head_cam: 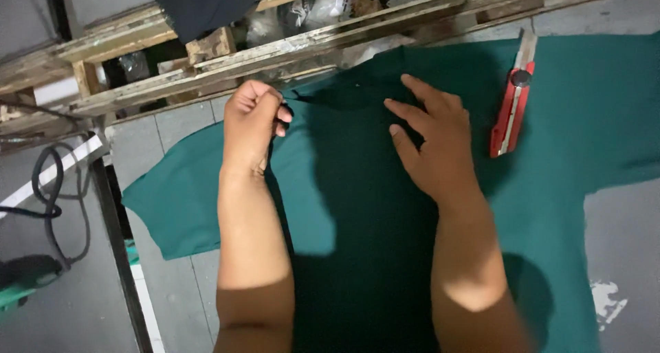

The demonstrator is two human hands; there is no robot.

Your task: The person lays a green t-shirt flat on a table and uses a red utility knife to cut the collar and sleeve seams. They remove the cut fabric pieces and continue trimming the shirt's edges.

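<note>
A green cloth (357, 208) lay spread over the grey table (619, 222). The left hand (252, 123) was closed in a fist, pinching the cloth's upper edge, while the right hand (433, 143) lay open and flat on the cloth. A red cutter (512, 109) rested on the cloth just beside the right hand, below a wooden pallet (206, 64).

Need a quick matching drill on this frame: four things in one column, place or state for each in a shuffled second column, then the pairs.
Things:
1. left hand
2. right hand
3. red utility knife
4. black cable

Place or state:
A. lying on the green fabric, to the right of both hands
B. closed in a fist, pinching the fabric edge
C. fingers spread, flat on the fabric
D. off the table, down at the left

Pairs: 1-B, 2-C, 3-A, 4-D
</note>
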